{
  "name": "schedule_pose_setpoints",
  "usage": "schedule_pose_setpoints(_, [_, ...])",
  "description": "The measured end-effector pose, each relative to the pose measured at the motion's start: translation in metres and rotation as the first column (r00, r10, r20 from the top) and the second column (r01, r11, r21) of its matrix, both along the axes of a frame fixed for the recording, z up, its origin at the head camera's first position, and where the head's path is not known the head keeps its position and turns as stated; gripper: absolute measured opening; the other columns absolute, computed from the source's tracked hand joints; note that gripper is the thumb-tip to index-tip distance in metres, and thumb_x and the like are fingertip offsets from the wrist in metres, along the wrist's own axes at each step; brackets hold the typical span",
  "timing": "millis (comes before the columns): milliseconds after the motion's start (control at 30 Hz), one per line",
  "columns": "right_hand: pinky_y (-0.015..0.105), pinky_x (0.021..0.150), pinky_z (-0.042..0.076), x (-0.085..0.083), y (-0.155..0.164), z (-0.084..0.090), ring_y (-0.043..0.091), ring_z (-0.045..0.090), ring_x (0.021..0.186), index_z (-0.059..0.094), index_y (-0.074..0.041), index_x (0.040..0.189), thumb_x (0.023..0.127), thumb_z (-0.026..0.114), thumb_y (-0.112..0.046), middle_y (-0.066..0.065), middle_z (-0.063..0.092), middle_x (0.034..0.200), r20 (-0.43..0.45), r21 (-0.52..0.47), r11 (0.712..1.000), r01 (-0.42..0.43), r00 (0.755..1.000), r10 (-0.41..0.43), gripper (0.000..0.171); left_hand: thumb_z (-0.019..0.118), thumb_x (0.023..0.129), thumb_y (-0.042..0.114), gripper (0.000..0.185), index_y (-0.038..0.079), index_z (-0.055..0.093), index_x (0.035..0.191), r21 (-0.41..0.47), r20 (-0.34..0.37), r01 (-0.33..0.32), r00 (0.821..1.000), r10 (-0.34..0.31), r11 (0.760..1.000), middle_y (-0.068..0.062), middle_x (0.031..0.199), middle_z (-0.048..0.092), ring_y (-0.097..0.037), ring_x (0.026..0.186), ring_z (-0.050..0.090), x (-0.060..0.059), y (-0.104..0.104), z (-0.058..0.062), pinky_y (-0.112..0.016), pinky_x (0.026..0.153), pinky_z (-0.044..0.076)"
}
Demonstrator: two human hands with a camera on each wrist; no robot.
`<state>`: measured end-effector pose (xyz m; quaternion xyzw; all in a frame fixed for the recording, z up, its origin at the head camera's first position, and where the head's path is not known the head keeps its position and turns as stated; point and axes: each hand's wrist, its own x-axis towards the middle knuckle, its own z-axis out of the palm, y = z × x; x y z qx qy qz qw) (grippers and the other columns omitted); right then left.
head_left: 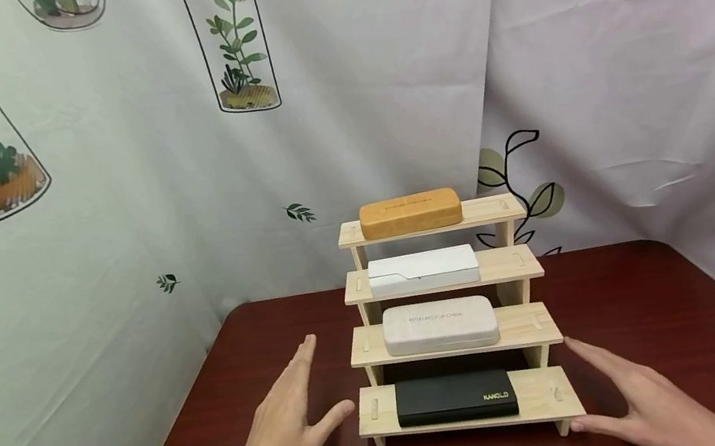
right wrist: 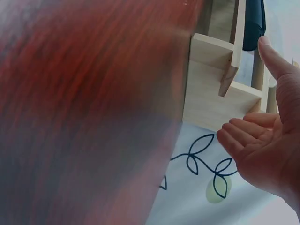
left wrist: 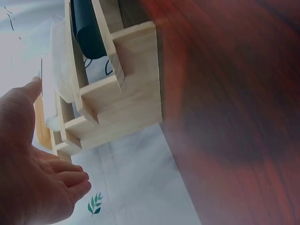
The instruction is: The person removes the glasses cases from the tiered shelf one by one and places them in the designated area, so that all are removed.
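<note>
From the head view, I see a four-tier wooden stand [head_left: 545,393] on the dark red bench [head_left: 219,415], patterned cloth [head_left: 359,151] behind. Stepping down it lie an orange-brown case [head_left: 411,217], a white box [head_left: 424,275], a pale grey case [head_left: 441,329] and, lowest, a black case [head_left: 450,402]. The left hand [head_left: 279,432] is just beside the stand, thumb and fingers apart; the right hand [head_left: 639,396], spread likewise, sits so near the other side I can't tell whether it touches. The left wrist view shows the stand's side beyond the thumb and fingers. In the right wrist view, the thumb reaches in front of the black case's end.
</note>
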<state>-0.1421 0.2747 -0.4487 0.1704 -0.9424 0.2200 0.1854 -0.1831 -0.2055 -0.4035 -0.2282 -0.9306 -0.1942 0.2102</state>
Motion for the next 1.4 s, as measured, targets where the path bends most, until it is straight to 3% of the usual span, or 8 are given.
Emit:
schedule_pose_setpoints(133, [0.042, 0.093, 0.058, -0.001, -0.004, 0.001, 0.039, 0.063, 0.125, 0.054, -0.004, 0.153, 0.072, 0.095, -0.057, 0.016, 0.062, 0.147, 0.048, -0.015, 1.0, 0.001, 0.999, 0.0, 0.104, 0.082, 0.093, 0.05, 0.103, 0.012, 0.026, 0.17, 0.016, -0.014, 0.011, 1.0, -0.011, 1.0, -0.013, 0.167, 0.041, -0.032, 0.148, 0.047, 0.002, 0.006, -0.002, -0.057, 0.109, 0.049])
schedule_pose_setpoints(233, [0.047, 0.093, 0.059, 0.0, -0.006, -0.001, 0.04, 0.064, 0.125, 0.056, -0.003, 0.151, 0.073, 0.095, -0.054, 0.017, 0.063, 0.145, 0.077, -0.029, 1.0, -0.002, 0.997, 0.004, 0.101, 0.084, 0.091, 0.05, 0.104, 0.013, 0.027, 0.17, 0.029, -0.014, 0.018, 1.0, -0.018, 0.999, -0.013, 0.166, 0.043, -0.031, 0.146, 0.05, 0.005, 0.01, -0.003, -0.056, 0.107, 0.051])
schedule_pose_setpoints(333, [0.045, 0.092, 0.059, -0.001, -0.007, -0.003, 0.037, 0.065, 0.124, 0.059, -0.004, 0.149, 0.074, 0.095, -0.051, 0.015, 0.064, 0.144, 0.082, -0.033, 0.999, -0.008, 0.997, 0.011, 0.096, 0.085, 0.09, 0.049, 0.104, 0.015, 0.027, 0.17, 0.04, -0.008, 0.029, 1.0, -0.028, 0.999, -0.012, 0.165, 0.044, -0.03, 0.145, 0.052, 0.007, 0.015, -0.004, -0.055, 0.106, 0.052])
schedule_pose_setpoints(533, [0.036, 0.09, 0.059, -0.003, -0.007, -0.009, 0.018, 0.065, 0.123, 0.063, -0.008, 0.146, 0.072, 0.097, -0.048, 0.01, 0.067, 0.14, -0.005, -0.028, 0.999, -0.038, 0.999, 0.038, 0.091, 0.087, 0.088, 0.046, 0.104, 0.021, 0.027, 0.17, 0.07, 0.005, 0.048, 0.999, -0.049, 0.996, -0.004, 0.165, 0.046, -0.027, 0.141, 0.056, 0.011, 0.023, -0.005, -0.052, 0.103, 0.055])
schedule_pose_setpoints(667, [0.033, 0.09, 0.059, -0.004, -0.009, -0.01, 0.018, 0.066, 0.122, 0.064, -0.008, 0.145, 0.07, 0.098, -0.048, 0.008, 0.069, 0.138, -0.031, -0.034, 0.998, -0.045, 0.999, 0.044, 0.091, 0.088, 0.088, 0.044, 0.102, 0.022, 0.031, 0.169, 0.101, 0.024, 0.075, 0.997, -0.078, 0.992, -0.002, 0.163, 0.048, -0.025, 0.139, 0.058, 0.012, 0.028, -0.006, -0.051, 0.103, 0.056])
schedule_pose_setpoints(933, [0.041, 0.09, 0.06, -0.003, -0.014, -0.01, 0.024, 0.067, 0.12, 0.065, -0.008, 0.143, 0.073, 0.096, -0.05, 0.011, 0.068, 0.137, 0.083, -0.05, 0.999, -0.005, 0.996, 0.009, 0.088, 0.091, 0.086, 0.039, 0.099, 0.015, 0.038, 0.166, 0.12, 0.012, 0.143, 0.989, -0.146, 0.982, -0.002, 0.159, 0.053, -0.023, 0.137, 0.06, 0.014, 0.034, -0.008, -0.049, 0.102, 0.056])
schedule_pose_setpoints(1400, [0.041, 0.09, 0.059, -0.004, -0.016, -0.01, 0.024, 0.067, 0.118, 0.068, -0.012, 0.14, 0.074, 0.096, -0.05, 0.01, 0.069, 0.135, 0.121, -0.086, 0.996, 0.018, 0.993, -0.008, 0.081, 0.093, 0.083, 0.037, 0.093, 0.007, 0.048, 0.159, 0.096, -0.09, 0.277, 0.959, -0.268, 0.956, -0.003, 0.154, 0.059, -0.022, 0.129, 0.066, 0.012, 0.046, -0.016, -0.044, 0.097, 0.059])
